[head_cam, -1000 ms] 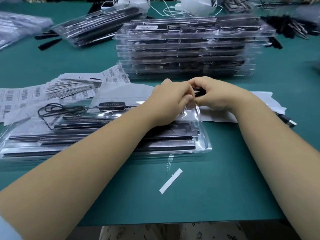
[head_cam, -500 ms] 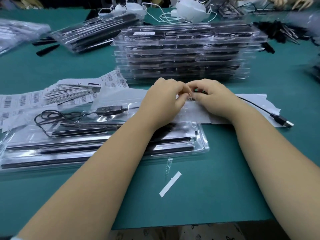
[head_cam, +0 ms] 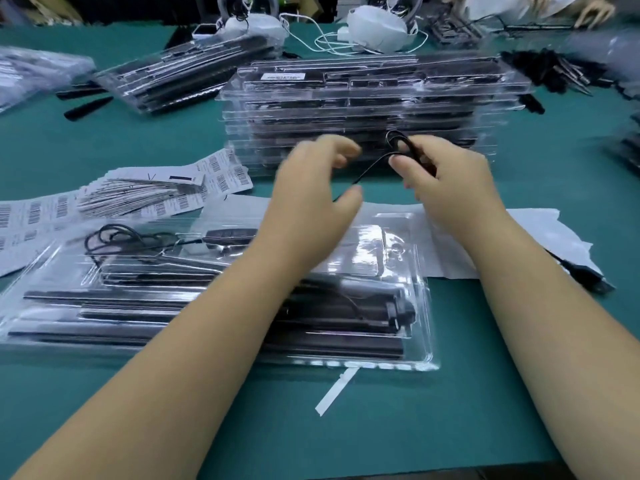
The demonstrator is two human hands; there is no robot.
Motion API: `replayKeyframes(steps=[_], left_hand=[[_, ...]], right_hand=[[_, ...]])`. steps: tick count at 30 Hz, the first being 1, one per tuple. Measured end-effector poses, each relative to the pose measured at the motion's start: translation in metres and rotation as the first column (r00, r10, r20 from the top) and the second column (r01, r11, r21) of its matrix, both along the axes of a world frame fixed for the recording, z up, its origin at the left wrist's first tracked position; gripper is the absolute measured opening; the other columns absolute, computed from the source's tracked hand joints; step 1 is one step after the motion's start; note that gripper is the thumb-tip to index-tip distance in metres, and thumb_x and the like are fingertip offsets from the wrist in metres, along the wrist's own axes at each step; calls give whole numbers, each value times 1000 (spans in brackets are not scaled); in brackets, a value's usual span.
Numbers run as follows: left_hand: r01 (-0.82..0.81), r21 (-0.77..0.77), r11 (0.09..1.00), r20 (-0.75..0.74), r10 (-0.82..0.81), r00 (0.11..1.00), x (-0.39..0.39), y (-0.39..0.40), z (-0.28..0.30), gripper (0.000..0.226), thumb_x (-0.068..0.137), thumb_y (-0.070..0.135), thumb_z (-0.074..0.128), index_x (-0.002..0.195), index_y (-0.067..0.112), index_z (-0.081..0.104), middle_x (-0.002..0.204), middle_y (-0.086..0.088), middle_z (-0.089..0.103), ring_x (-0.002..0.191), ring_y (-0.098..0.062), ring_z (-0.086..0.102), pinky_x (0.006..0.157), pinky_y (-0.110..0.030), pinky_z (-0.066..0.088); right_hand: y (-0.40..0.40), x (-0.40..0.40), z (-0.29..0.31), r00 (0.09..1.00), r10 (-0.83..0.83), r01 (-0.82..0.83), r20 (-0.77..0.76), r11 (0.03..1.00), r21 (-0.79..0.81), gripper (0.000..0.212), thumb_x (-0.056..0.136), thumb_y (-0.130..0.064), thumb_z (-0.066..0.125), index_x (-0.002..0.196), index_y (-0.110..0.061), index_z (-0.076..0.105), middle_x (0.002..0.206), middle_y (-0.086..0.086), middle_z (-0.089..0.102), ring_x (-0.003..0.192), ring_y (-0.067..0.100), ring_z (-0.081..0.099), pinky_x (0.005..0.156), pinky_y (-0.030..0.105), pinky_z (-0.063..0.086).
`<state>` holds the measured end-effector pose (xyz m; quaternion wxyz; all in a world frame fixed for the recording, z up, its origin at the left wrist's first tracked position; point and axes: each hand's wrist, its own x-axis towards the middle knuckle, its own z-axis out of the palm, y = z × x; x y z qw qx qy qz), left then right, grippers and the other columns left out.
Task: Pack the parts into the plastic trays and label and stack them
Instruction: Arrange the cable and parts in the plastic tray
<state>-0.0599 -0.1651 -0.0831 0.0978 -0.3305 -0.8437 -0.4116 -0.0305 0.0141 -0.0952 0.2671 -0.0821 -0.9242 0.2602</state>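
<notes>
A clear plastic tray (head_cam: 398, 362) lies in front of me, holding long black bars and a coiled wire with a black controller (head_cam: 228, 235). Above its far edge, my right hand (head_cam: 446, 178) grips small loops of a thin black cable (head_cam: 372, 168). The cable runs taut down to my left hand (head_cam: 311, 188), which is blurred, fingers curled, with the cable passing between thumb and fingers. The cable's plug end (head_cam: 585, 275) lies on the mat at the right. Behind my hands stands a stack of filled trays (head_cam: 346, 109), the top one labelled.
Barcode label sheets (head_cam: 221, 171) lie at the left. White paper (head_cam: 540, 233) is under the tray's far side, a white strip (head_cam: 334, 393) at its near edge. More filled trays (head_cam: 180, 74) sit back left, loose black parts (head_cam: 554, 74) back right. Another person's hand (head_cam: 592, 12) is far right.
Both hands have lifted off the tray and moved apart. The right hand now holds cable loops, and the cable stretches between the hands.
</notes>
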Motion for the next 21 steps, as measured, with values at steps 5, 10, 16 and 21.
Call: replayKeyframes(steps=[5, 10, 16, 21], left_hand=[[24, -187, 982, 304, 34, 952, -21, -14, -8, 14, 90, 37, 59, 83, 31, 69, 73, 19, 65, 56, 8, 52, 64, -25, 42], [130, 174, 976, 199, -164, 966, -10, -3, -7, 23, 89, 33, 56, 111, 28, 63, 81, 11, 63, 76, -6, 58, 73, -22, 49], [128, 498, 858, 447, -380, 810, -17, -4, -2, 30, 88, 31, 49, 71, 29, 74, 65, 8, 61, 62, -7, 50, 61, -21, 46], [122, 541, 832, 518, -444, 731, -23, -2, -5, 29, 86, 41, 47, 76, 28, 71, 67, 8, 61, 61, -10, 48, 60, -22, 44]], right_hand=[[-1, 7, 6, 996, -7, 28, 89, 972, -232, 45, 87, -42, 60, 77, 2, 57, 56, 1, 37, 52, 11, 32, 57, 30, 28], [-23, 18, 16, 979, 205, -194, 15, 945, -263, 26, 91, -28, 60, 85, -4, 67, 62, 7, 49, 58, 11, 39, 57, 29, 33], [-37, 24, 20, 961, 276, -275, -23, 941, -199, 31, 92, -37, 47, 84, -14, 65, 60, -8, 47, 57, 4, 42, 55, 20, 33], [-55, 20, 10, 976, 191, -209, -104, 953, -218, 30, 100, -31, 41, 84, -12, 58, 72, -3, 57, 67, 10, 49, 65, 34, 39]])
